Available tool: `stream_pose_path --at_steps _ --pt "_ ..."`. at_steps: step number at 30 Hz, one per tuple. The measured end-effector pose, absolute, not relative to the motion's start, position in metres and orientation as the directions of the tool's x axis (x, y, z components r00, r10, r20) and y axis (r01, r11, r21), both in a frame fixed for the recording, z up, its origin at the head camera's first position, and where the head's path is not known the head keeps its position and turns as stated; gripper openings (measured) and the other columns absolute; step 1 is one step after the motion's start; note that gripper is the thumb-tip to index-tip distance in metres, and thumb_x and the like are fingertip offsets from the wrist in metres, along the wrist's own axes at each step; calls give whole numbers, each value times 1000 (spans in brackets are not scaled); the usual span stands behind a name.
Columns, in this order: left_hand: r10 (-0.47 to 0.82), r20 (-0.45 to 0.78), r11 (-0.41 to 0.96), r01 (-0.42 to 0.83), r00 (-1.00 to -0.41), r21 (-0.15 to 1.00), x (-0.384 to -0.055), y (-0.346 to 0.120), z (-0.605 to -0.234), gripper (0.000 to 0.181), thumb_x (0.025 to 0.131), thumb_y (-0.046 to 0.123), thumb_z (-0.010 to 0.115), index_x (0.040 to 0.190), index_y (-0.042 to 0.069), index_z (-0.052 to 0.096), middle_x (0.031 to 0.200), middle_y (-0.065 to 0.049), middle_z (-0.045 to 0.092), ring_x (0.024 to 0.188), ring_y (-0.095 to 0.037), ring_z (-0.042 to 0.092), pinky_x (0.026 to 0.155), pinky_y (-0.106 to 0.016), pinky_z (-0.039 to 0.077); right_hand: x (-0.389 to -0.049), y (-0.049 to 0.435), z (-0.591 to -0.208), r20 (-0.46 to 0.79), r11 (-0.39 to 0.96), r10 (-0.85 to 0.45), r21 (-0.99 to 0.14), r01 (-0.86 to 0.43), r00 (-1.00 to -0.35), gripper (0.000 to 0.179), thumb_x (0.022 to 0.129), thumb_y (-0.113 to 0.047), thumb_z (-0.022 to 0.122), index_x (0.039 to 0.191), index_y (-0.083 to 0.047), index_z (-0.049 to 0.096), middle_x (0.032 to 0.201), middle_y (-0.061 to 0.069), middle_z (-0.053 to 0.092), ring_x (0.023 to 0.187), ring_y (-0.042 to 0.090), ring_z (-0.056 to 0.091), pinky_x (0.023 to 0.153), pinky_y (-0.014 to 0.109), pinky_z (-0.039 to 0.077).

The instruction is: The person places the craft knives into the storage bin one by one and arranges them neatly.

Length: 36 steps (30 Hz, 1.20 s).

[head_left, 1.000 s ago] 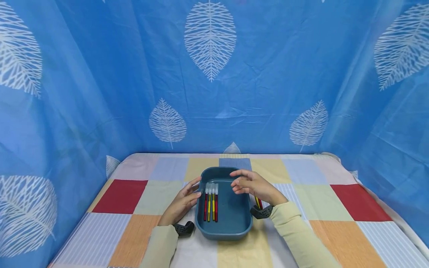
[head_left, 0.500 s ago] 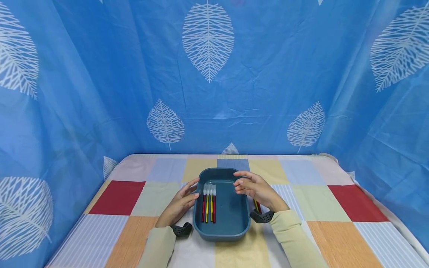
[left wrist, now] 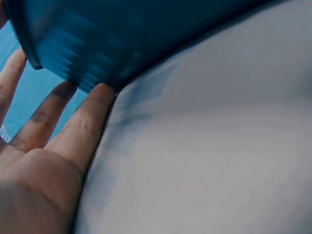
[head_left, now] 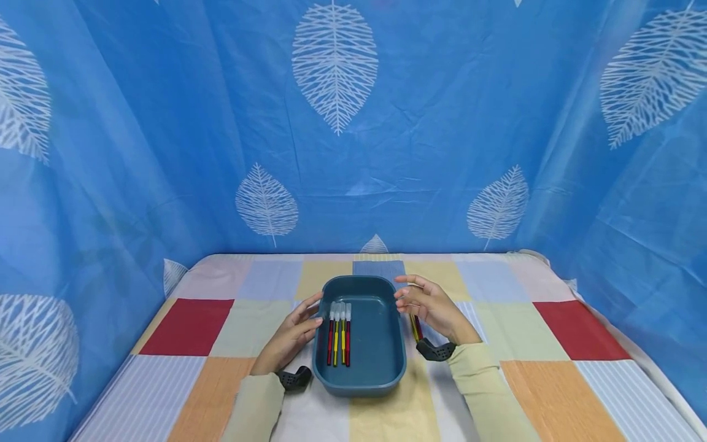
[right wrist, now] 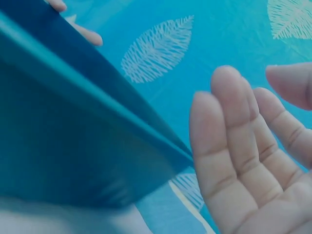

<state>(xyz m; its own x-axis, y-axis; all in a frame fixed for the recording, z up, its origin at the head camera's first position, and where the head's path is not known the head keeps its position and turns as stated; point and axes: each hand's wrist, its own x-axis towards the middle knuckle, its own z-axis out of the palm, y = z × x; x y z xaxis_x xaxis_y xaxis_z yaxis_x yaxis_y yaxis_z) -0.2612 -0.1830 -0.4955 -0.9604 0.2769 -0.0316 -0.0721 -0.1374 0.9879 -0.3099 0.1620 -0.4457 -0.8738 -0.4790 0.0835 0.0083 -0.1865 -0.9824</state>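
Observation:
A dark blue-green oblong tray (head_left: 378, 350) stands in front of me. In its left half, several slim red and yellow pens (head_left: 336, 337) with clear whitish caps lie side by side. My left hand (head_left: 289, 339) is at the tray's left side; in the left wrist view the fingertips (left wrist: 100, 92) touch its outer wall. Just beyond the right rim hovers my right hand (head_left: 433, 309), fingers loosely bent and holding nothing, also seen in the right wrist view beside the tray wall (right wrist: 87, 146). More red and yellow pens (head_left: 415, 328) lie right of the tray, partly hidden below this hand.
A patchwork cloth (head_left: 519, 331) covers the table. Blue curtains (head_left: 420, 123) with white leaf prints hang behind it and on both sides. Each wrist bears a black device (head_left: 436, 350), below pale sleeves.
My right hand has moved right, from over the tray to just outside its right rim. The left hand keeps its place at the tray. The head view has turned slightly right.

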Motion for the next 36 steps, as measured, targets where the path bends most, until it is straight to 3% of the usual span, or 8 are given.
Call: stream_pose_path --at_steps 12,24,31,36 --pt "231 -41 -114 -69 -972 991 -261 -182 -495 68 108 6 61 170 7 32 173 -29 27 156 -47 35 122 -50 41 -320 177 -460 17 -140 -365 -989 36 -931 44 110 -5 55 149 13 46 104 1 70 94 13 71 90 29 62" --pt "255 -46 -123 -80 -966 989 -261 -183 -495 70 109 7 59 171 7 28 173 -29 26 155 -47 37 120 -44 43 -321 187 -482 -65 -56 -290 -995 85 -955 47 104 2 59 146 18 44 98 -1 69 85 10 66 74 24 59" --pt "262 -36 -123 -70 -964 990 -261 -182 -494 69 109 6 58 171 6 28 172 -30 28 153 -44 41 115 -36 50 -320 183 -481 -98 121 -201 -990 75 -975 49 97 7 59 144 17 48 93 4 64 74 12 59 62 22 54" --pt "271 -29 -125 -65 -962 990 -260 -182 -494 69 109 7 58 171 6 27 172 -30 26 154 -45 40 118 -39 47 -318 180 -479 -90 299 -159 -954 39 -983 45 95 10 63 139 17 54 91 8 65 68 12 59 57 21 53"
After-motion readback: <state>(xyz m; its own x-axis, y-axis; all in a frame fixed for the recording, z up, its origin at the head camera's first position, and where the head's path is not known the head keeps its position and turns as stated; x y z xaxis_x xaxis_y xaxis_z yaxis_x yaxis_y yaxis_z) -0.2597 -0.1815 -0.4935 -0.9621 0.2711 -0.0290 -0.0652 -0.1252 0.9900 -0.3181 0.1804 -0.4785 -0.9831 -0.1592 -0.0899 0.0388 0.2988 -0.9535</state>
